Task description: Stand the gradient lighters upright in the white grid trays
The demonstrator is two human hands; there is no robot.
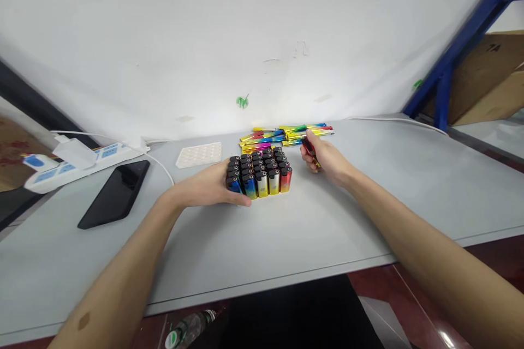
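Observation:
Several lighters (262,180) with black tops and shiny blue, silver-yellow and red bodies stand upright in a tight block on the grey table. My left hand (208,184) is wrapped round the block's left side, its thumb along the lower front and its other fingers mostly hidden behind. To the right of the block, my right hand (323,158) is closed on a single lighter (310,148), dark on top with a reddish body. Behind the block lies a loose pile of shiny multicoloured lighters (286,135), partly hidden by the standing ones.
A white moulded tray (199,155) lies behind my left hand. A black phone (117,193), a white power strip (90,161) and a white cable (161,166) are on the left. The white wall (262,38) closes off the back. A plastic bottle (190,330) is below the table's front edge.

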